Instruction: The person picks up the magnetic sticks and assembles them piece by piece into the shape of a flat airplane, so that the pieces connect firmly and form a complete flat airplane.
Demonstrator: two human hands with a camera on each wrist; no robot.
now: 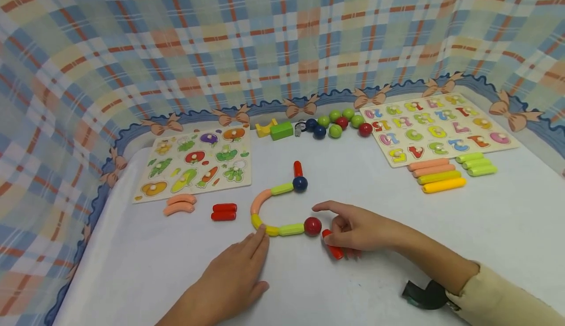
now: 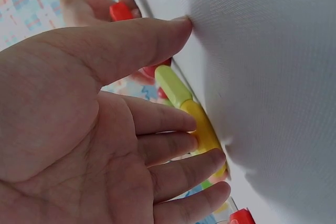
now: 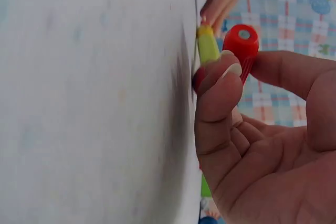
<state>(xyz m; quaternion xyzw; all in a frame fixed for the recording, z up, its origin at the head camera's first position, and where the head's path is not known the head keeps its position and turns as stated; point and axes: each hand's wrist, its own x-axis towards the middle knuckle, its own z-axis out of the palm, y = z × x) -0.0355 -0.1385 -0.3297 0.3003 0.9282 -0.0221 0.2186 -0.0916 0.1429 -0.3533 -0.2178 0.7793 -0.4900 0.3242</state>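
Observation:
My right hand (image 1: 362,230) pinches a red stick (image 1: 335,251) just beside a red ball (image 1: 313,226); the index finger points out past it. In the right wrist view, the red stick's (image 3: 242,43) end shows a round hole. My left hand (image 1: 234,272) lies flat with straight fingers, the tips touching a yellow curved piece (image 1: 272,231). That piece belongs to a C-shaped chain: light green stick (image 1: 291,229), red ball, pink curved piece (image 1: 260,201), another light green stick (image 1: 282,188), navy ball (image 1: 300,184) and upright-pointing red stick (image 1: 297,168).
A vegetable puzzle board (image 1: 212,181) lies at left, a number board (image 1: 441,125) at right. Two pink curved pieces (image 1: 180,208) and two red sticks (image 1: 224,216) lie left. Several sticks (image 1: 443,185) lie right; balls (image 1: 335,130) and a green block (image 1: 281,131) sit behind.

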